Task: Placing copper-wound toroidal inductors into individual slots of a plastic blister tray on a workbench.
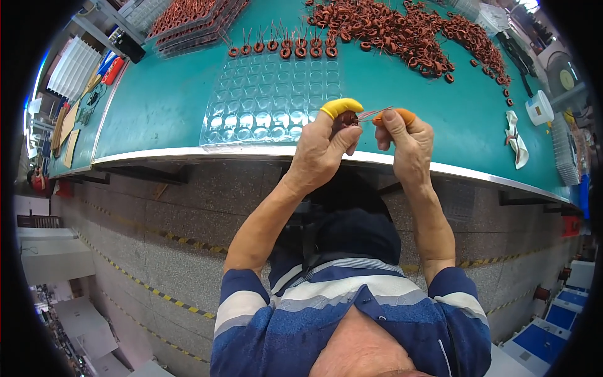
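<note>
Between the thumb and yellow-covered finger of my left hand (pixel 323 147) is a copper-wound toroid coil (pixel 346 121), partly hidden by the fingers. Its thin reddish wire leads (pixel 369 114) stretch across to my right hand (pixel 407 138). There the thumb and an orange-covered finger pinch the lead ends. Both hands are raised over the near edge of the green table. Left of them lies a clear plastic tray (pixel 260 100) with round pockets. Several coils (pixel 301 48) stand in its far rows, their leads pointing up.
A large heap of loose coils (pixel 396 31) covers the far right of the table. Stacked filled trays (pixel 191 25) stand far left. Toward the right are a white cup (pixel 539 108), a white cloth strip (pixel 517 144) and a stack of clear trays (pixel 564 147).
</note>
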Available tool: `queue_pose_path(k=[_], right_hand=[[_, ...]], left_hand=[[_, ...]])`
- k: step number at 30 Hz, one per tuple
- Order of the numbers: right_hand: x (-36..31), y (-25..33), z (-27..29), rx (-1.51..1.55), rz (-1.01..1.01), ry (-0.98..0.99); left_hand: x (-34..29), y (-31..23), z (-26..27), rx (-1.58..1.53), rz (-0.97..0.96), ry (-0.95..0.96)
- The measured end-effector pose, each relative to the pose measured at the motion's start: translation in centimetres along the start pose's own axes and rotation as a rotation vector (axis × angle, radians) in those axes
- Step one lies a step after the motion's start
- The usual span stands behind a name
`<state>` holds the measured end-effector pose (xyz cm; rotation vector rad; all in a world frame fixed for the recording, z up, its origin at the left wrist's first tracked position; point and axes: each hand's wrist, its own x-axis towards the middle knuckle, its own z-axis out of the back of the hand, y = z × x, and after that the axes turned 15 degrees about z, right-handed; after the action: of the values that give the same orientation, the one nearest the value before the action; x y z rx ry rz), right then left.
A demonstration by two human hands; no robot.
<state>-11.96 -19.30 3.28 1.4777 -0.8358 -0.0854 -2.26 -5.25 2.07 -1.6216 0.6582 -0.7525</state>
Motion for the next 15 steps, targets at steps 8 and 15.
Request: queue_pose_path(k=[8,15], right_hand=[[0.0,-1.4,-0.7,-0.007,0.166,-0.034],[-0.2,-1.1,-0.3,0.082,-0.081,-0.034]], left_hand=[[0.5,0.3,1.8,-0.138,0.174,0.149],[0.3,0.7,0.9,0.026,0.14,0.098]])
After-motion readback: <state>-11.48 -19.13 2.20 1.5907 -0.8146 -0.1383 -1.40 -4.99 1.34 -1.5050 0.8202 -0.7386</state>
